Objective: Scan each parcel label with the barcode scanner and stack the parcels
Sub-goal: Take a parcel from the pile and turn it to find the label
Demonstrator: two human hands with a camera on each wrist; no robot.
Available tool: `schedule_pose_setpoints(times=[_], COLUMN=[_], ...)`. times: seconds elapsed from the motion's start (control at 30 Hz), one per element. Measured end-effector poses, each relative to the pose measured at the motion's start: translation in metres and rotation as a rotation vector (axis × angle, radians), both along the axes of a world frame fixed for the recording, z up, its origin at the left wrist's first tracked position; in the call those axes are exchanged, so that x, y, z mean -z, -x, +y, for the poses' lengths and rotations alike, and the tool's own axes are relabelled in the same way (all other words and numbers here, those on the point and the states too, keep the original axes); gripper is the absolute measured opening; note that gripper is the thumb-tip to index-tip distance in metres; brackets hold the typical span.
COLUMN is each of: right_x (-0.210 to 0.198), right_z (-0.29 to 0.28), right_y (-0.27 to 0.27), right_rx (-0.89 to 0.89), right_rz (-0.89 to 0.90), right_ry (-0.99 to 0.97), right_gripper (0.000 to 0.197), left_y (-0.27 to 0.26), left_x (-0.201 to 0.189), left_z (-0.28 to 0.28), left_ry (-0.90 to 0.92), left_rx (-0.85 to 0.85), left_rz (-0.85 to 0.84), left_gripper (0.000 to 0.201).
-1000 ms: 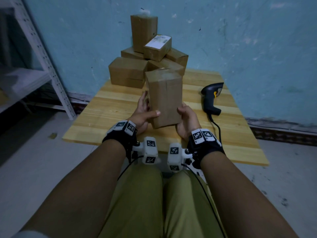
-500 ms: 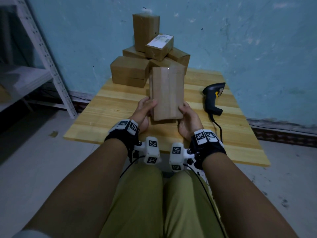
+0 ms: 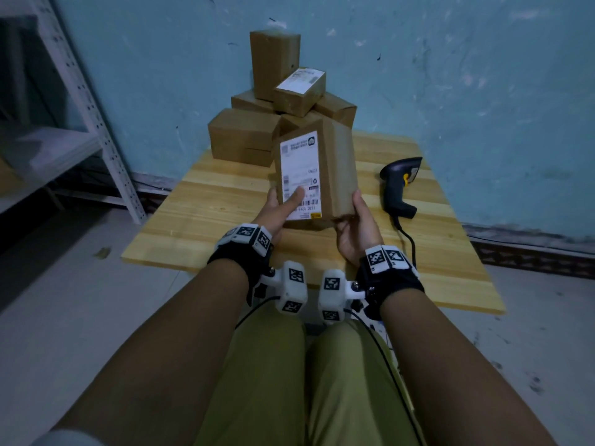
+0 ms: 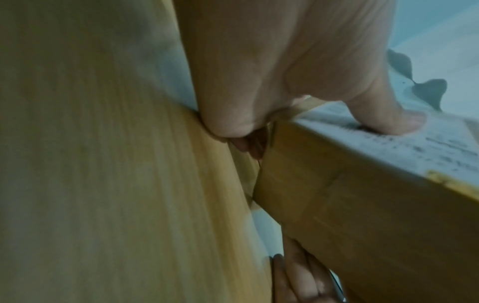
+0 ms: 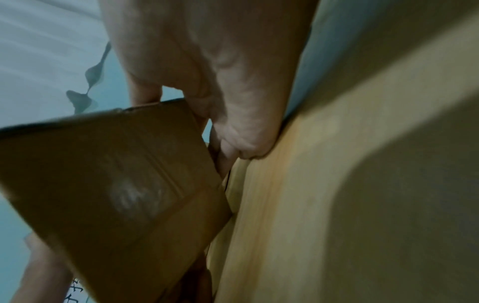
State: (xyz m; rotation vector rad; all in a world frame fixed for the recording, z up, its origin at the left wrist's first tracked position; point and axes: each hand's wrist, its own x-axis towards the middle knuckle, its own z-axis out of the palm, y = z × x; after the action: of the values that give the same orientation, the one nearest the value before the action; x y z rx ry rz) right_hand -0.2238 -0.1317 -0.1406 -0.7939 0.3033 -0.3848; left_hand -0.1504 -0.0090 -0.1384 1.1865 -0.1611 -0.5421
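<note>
Both hands hold one brown cardboard parcel (image 3: 335,169) above the wooden table (image 3: 206,217). Its white shipping label (image 3: 299,165) faces up towards me. My left hand (image 3: 277,210) grips the parcel's lower left corner, thumb lying on the label. My right hand (image 3: 357,223) grips its lower right corner. In the left wrist view the thumb presses on the label (image 4: 425,143) of the parcel (image 4: 362,225). The right wrist view shows the parcel's (image 5: 111,192) plain brown end. The black barcode scanner (image 3: 399,185) lies on the table to the right of the parcel, untouched.
A pile of several brown parcels (image 3: 244,140) stands at the table's far edge against the blue wall; one on top (image 3: 299,91) shows a white label. The scanner's cable (image 3: 409,243) runs towards me over the table. A white metal rack (image 3: 96,123) stands at the left.
The parcel has been turned in both hands, so that its labelled face, hidden before, now faces me. My left thumb has come to lie on the label.
</note>
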Motion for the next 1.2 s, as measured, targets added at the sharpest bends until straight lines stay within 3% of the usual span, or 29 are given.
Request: schedule_pose_setpoints(times=[0.07, 0.13, 0.17, 0.2, 0.27, 0.3, 0.6, 0.73, 0.83, 0.93, 1.1, 1.2], right_x=[-0.001, 0.001, 0.001, 0.002, 0.003, 0.005, 0.014, 0.013, 0.011, 0.009, 0.003, 0.001], right_z=[0.001, 0.002, 0.002, 0.002, 0.0, -0.001, -0.006, 0.0, 0.001, -0.002, 0.002, 0.004], right_y=[-0.001, -0.002, -0.003, -0.003, -0.005, -0.006, -0.012, -0.011, -0.011, -0.01, -0.002, -0.001], right_rx=[-0.001, -0.002, 0.01, 0.022, 0.036, 0.033, 0.02, 0.027, 0.031, 0.001, -0.085, -0.112], right_rz=[0.018, 0.042, 0.057, 0.067, 0.091, 0.097, 0.094, 0.118, 0.169, 0.141, 0.089, 0.125], right_ry=[0.023, 0.037, 0.049, 0.064, 0.112, 0.139, 0.127, 0.162, 0.256, 0.283, 0.325, 0.293], right_gripper=[0.045, 0.038, 0.037, 0.036, 0.029, 0.026, 0.039, 0.04, 0.036, 0.029, 0.033, 0.07], left_y=[-0.001, 0.0, -0.001, 0.0, -0.003, -0.004, -0.006, -0.007, -0.012, -0.014, -0.008, -0.013], left_x=[-0.001, -0.003, -0.003, -0.003, 0.001, 0.003, 0.005, 0.011, 0.016, 0.018, 0.01, 0.018], left_z=[0.002, 0.004, 0.005, 0.004, 0.002, 0.001, 0.004, 0.016, 0.016, 0.013, 0.012, 0.01], left_ry=[0.042, 0.053, 0.046, 0.045, 0.046, 0.048, 0.134, 0.199, 0.194, 0.201, 0.224, 0.243], left_rx=[-0.009, 0.004, 0.016, 0.015, -0.02, -0.038, -0.014, -0.031, -0.047, -0.063, -0.068, -0.024], left_rz=[0.029, 0.033, 0.027, 0.033, 0.039, 0.038, 0.069, 0.102, 0.133, 0.118, 0.117, 0.109], left_gripper=[0.085, 0.125, 0.132, 0.122, 0.078, 0.068, 0.106, 0.096, 0.066, 0.064, 0.105, 0.141])
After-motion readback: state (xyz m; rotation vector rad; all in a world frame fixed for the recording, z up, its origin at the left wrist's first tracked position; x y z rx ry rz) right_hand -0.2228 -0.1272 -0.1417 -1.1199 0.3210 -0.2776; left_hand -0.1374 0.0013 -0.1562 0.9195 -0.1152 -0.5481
